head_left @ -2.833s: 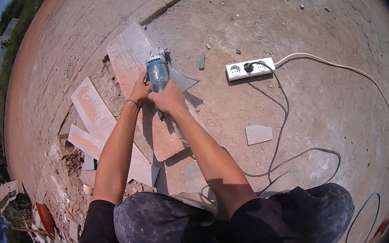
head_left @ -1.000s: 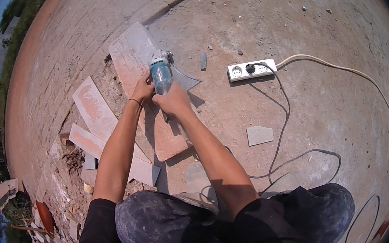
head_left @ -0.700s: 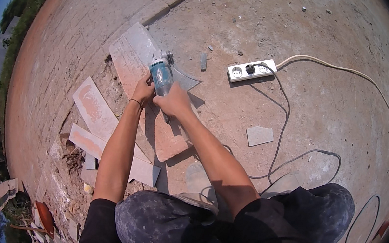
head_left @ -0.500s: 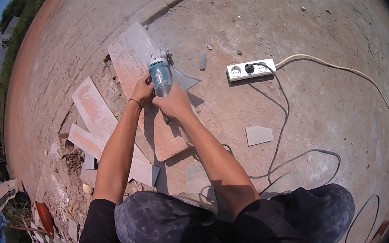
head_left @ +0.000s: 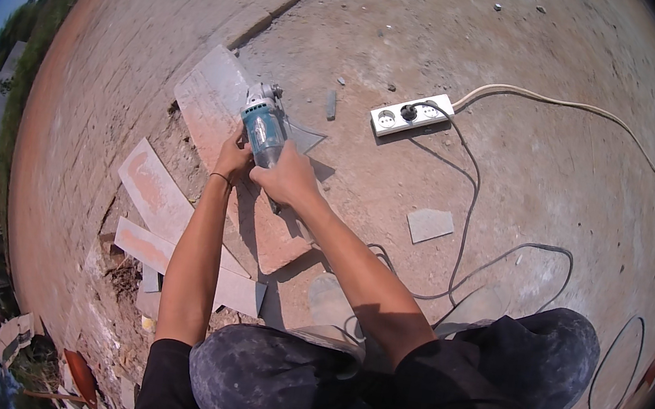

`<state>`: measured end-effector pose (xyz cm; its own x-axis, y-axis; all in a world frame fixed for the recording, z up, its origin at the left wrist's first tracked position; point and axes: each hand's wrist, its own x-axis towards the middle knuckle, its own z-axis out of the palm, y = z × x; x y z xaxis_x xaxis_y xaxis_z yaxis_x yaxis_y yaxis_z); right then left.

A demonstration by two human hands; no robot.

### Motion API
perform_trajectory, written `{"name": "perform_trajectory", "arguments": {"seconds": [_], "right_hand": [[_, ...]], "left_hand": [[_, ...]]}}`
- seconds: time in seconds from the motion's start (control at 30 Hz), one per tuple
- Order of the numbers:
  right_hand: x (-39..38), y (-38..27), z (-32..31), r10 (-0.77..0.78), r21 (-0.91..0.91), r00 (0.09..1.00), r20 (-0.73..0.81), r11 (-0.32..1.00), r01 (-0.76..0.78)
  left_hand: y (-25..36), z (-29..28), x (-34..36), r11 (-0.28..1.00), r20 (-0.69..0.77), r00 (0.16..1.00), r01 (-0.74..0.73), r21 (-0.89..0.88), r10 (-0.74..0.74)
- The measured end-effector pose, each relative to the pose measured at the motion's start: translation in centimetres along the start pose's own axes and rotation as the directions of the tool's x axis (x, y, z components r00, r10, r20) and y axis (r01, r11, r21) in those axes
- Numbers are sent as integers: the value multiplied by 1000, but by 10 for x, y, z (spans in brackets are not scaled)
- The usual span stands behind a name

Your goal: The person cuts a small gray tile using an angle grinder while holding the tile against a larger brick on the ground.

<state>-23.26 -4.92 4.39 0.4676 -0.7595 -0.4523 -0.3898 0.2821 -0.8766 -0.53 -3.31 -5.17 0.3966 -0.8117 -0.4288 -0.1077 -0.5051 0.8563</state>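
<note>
Left hand (head_left: 232, 162) and right hand (head_left: 288, 179) both clenched around teal angle grinder (head_left: 262, 127) over stone tile (head_left: 216, 109), upper-left centre.

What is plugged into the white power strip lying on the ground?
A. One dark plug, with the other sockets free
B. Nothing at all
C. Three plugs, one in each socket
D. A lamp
A: the white power strip shows a single dark plug in one of its sockets, with a thin dark cable running from it across the ground; the sockets beside it look free.
</note>
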Motion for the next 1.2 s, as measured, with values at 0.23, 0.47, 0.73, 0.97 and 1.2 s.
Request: {"name": "perform_trajectory", "arguments": {"seconds": [0.23,0.47,0.73,0.97,1.2], "right_hand": [[1,-2,4,-13,-19,1000,-16,1000,12],[-1,30,-17,-88,-89,996,31,992,90],[-22,39,-92,-191,-97,980,63,976,197],[-33,52,-104,-185,-92,979,80,977,192],[-44,38,-89,-153,-174,983,103,970,169]], "left_hand": [[-16,-11,6,997,-42,996,-80,18,81],[-6,-5,-11,980,33,995,102,-174,-98],[23,27,-30,997,-171,982,72,-40,-78],[14,37,-35,1000,-259,966,-5,-15,0],[17,34,-35,998,-250,968,-1,-56,-13]]}}
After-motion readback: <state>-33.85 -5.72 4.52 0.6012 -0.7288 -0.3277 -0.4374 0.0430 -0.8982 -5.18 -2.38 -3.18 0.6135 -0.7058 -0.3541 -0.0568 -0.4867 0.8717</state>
